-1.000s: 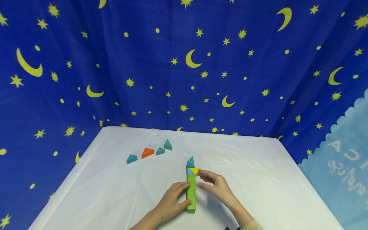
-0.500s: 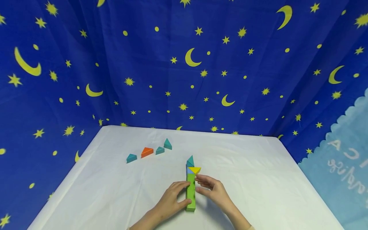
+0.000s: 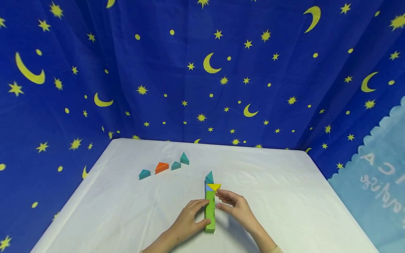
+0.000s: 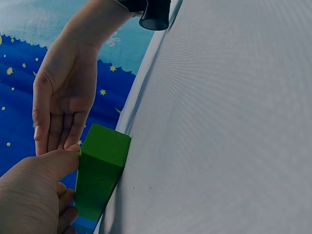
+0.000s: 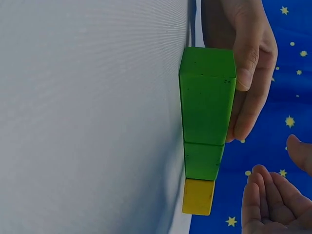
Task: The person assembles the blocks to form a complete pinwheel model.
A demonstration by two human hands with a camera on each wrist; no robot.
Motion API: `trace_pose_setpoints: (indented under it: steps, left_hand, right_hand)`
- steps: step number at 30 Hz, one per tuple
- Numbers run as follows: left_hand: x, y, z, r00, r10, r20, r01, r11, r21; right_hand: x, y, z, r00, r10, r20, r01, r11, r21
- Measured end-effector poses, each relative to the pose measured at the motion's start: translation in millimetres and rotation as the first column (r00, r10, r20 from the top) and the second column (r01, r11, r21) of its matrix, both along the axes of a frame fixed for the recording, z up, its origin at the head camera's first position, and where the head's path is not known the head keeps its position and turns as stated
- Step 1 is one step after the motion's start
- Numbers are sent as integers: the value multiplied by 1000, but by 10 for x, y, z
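Note:
Two green blocks (image 3: 210, 211) lie end to end in a row on the white table. Beyond them come a light blue piece (image 3: 208, 188), a yellow triangle block (image 3: 215, 186) sticking out to the right, and teal triangle pieces (image 3: 209, 177) at the far end. My left hand (image 3: 188, 217) rests its thumb and forefinger against the left edge of the green blocks. On the other side, my right hand (image 3: 238, 209) hovers with loosely bent fingers, fingertips right by the yellow triangle and thumb close to the green blocks. Nothing shows between its fingers.
Back left on the white table (image 3: 284, 196) stand an orange triangle block (image 3: 162, 168) and several teal ones, among them a left one (image 3: 145, 174) and a tall one (image 3: 184, 158). A blue star-patterned cloth (image 3: 202, 88) encloses the table's back and sides.
My right hand has drawn back from the yellow triangle towards me, then shifted slightly forward again. My left hand and the blocks stay in place.

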State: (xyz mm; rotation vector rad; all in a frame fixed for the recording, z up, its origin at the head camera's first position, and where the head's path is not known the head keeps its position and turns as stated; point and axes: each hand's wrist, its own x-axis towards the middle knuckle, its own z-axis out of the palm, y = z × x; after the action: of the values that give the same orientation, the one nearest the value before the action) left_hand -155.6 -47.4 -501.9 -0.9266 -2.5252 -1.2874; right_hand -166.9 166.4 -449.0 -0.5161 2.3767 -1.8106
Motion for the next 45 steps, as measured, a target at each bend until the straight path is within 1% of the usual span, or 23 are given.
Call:
trace_pose_setpoints:
  steps: [2,4,6,9,11,13,14,17,19,21,23,25,28,31,33,36,38,40,45]
  left_hand:
    - [-1,-5,1,1000,1,4,-1,1000,-2]
    - [-2,-9,2,1000,2,7,-2,1000,-2]
    - [-3,-13,1,1000,2,9,-2,1000,-2]
    - [-4,-16,-5,1000,4,5,-4,1000,-3]
    - [-4,-15,-8,1000,4,2,-4,1000,-4]
    - [-3,-14,-11,1000,1,-2,-1,1000,-4]
    - [-2,-13,-12,1000,-2,-3,2,1000,-4]
    - [-1,-11,-15,1000,-6,-8,6,1000,-5]
    - [-3,-12,-16,1000,-5,-22,5,1000,-1]
    - [-8,-13,-18,999,0,-44,0,1000,2]
    - [-10,-13,-22,998,2,-62,-2,1000,1]
    - [-8,-13,-28,998,2,-64,-3,1000,-3]
    - [-7,-15,-30,998,0,-66,-1,1000,-9]
    - [-9,-18,-22,997,9,-78,-10,1000,-6]
    - [-8,-13,-17,996,14,-86,-14,1000,-3]
    - [-8,-11,-17,997,15,-76,-15,1000,3]
    - [-7,-6,-20,998,9,-62,-9,1000,9]
    - [-8,-5,-21,999,4,-36,-3,1000,13]
    - [-15,-10,-15,1000,-2,8,2,1000,12]
  right_hand:
    - [-32,6,37,1000,3,-10,-3,1000,5]
    - [-91,15,99,999,-5,-36,6,1000,18]
    - [-182,24,179,997,-27,-77,29,999,33]
    - [-337,26,313,986,-59,-153,67,996,52]
    - [-435,17,397,980,-74,-187,87,994,61]
    - [-503,-5,478,974,-74,-213,91,993,72]
    - [-528,-20,515,973,-71,-220,90,993,77]
    - [-526,-93,662,970,-42,-239,67,993,99]
    - [-519,-143,734,973,-10,-230,36,993,109]
    - [-526,-184,767,977,23,-214,4,992,123]
    - [-567,-193,711,983,43,-178,-20,991,129]
    - [-594,-176,609,983,61,-172,-36,989,143]
    - [-562,-124,427,981,83,-175,-54,985,165]
    - [-445,-69,283,981,110,-161,-83,983,164]
    - [-341,-31,218,984,126,-127,-108,984,141]
    - [-205,3,135,988,132,-75,-124,987,101]
    - [-127,17,88,991,123,-44,-119,989,87]
    - [-65,23,32,994,102,-35,-99,991,89]
    - [17,14,-95,997,50,-63,-42,992,122]
